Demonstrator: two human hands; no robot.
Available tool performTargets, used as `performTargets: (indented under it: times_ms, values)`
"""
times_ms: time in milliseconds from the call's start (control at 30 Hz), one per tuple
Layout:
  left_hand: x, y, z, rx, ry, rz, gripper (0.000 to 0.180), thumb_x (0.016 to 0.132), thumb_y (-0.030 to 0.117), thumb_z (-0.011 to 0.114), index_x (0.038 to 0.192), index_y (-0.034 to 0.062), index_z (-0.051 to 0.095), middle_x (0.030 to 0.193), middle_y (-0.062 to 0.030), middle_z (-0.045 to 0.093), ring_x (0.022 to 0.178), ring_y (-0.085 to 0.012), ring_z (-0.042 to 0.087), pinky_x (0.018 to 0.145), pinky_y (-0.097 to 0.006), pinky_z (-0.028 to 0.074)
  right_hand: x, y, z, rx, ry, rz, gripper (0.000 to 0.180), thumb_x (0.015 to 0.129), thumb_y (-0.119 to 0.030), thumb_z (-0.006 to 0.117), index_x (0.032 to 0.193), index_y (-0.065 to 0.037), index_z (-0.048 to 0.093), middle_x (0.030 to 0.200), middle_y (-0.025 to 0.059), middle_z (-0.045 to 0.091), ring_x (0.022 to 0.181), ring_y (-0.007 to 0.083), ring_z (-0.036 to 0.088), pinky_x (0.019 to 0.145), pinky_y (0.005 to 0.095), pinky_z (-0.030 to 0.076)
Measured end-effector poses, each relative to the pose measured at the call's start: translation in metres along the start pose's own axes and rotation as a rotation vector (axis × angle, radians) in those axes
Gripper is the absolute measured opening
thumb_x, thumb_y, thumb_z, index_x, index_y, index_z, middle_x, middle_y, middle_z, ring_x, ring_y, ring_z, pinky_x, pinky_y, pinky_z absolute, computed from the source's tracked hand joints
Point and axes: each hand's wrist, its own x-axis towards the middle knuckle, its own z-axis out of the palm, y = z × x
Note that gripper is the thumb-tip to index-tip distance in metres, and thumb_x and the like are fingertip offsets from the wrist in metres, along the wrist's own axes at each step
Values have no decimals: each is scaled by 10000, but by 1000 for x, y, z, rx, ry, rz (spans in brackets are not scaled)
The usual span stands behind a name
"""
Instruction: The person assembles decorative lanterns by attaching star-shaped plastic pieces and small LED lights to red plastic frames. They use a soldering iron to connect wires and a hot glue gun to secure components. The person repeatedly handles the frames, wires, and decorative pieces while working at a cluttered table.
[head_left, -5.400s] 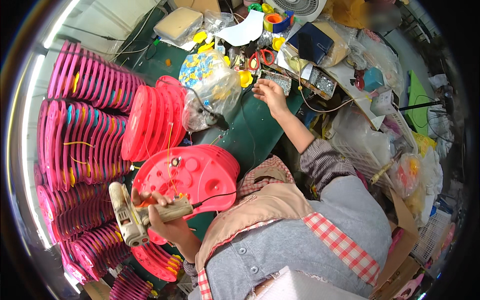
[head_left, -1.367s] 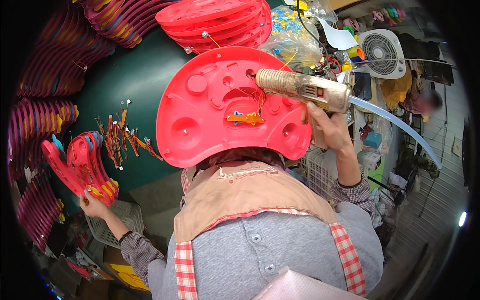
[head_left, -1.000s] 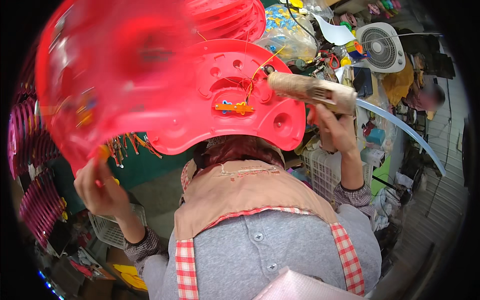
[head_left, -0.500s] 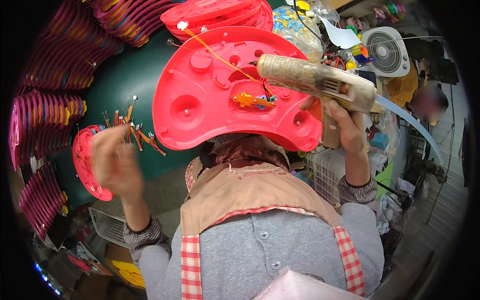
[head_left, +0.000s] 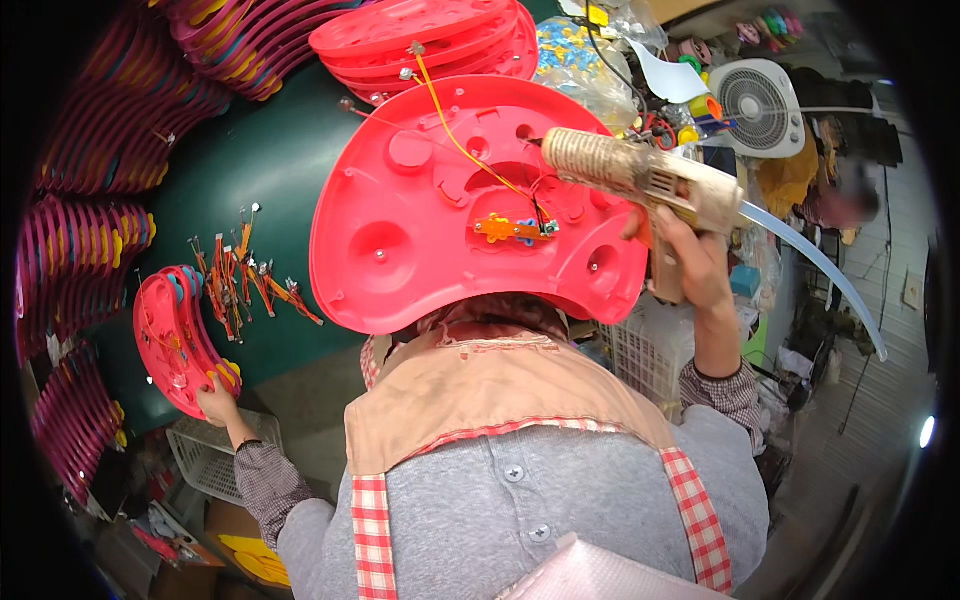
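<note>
My right hand (head_left: 702,272) is wrapped round the handle of a worn beige glue gun (head_left: 640,172), with a clear glue stick (head_left: 825,262) curving out of its back. Its nozzle points left, over the upper right of a large red plastic shell (head_left: 440,285). Yellow-orange wires (head_left: 445,125) run across the shell to a small orange-and-blue part (head_left: 508,229) in its middle. At the far left, my left hand (head_left: 217,402) grips the near edge of a smaller curved red plastic panel (head_left: 165,325), in a group with teal and yellow trim.
Loose wired connectors (head_left: 240,280) lie on the dark green table (head_left: 290,175). Rows of magenta panels (head_left: 80,245) line the left side. More red shells (head_left: 430,45) are stacked behind. A white fan (head_left: 750,108) stands at the back right; a white crate (head_left: 205,455) sits below left.
My left hand has moved down and left from above the table onto the small red panel's edge. My right hand still holds the glue gun. The view has shifted slightly.
</note>
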Motion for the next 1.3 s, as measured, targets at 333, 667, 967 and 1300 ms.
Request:
performTargets:
  times_ms: [333,667,967,1300]
  values:
    - [24,4,-113,-661,350,1,315,892,139,796,1157,-25,748,1051,-109,768,882,-188,682,853,-344,552,-21,18,-32,-81,-7,-1,253,1029,-138,583,1214,27,632,877,62,689,768,124,618,717,297,499]
    - [-171,279,-327,-812,604,1260,141,860,-74,779,996,-37,771,892,-61,717,764,-153,647,715,-288,529,-29,21,-67,324,108,-228,505,1094,-348,386,1397,42,490,1139,230,693,1008,298,699,888,434,554]
    - [-255,354,-345,-491,-77,1854,302,720,128,798,1013,62,767,736,-5,561,676,-174,583,572,-311,475,-25,5,-52,500,-154,-220,601,1082,-464,399,1371,52,501,1125,216,651,1073,352,631,973,503,479]
    - [-68,186,-172,-762,460,488,420,975,291,711,1249,-26,702,1154,-186,701,1069,-350,661,943,-430,521,7,-19,2,-57,-191,-130,308,1053,-160,569,1292,33,599,965,78,701,856,139,646,767,312,514]
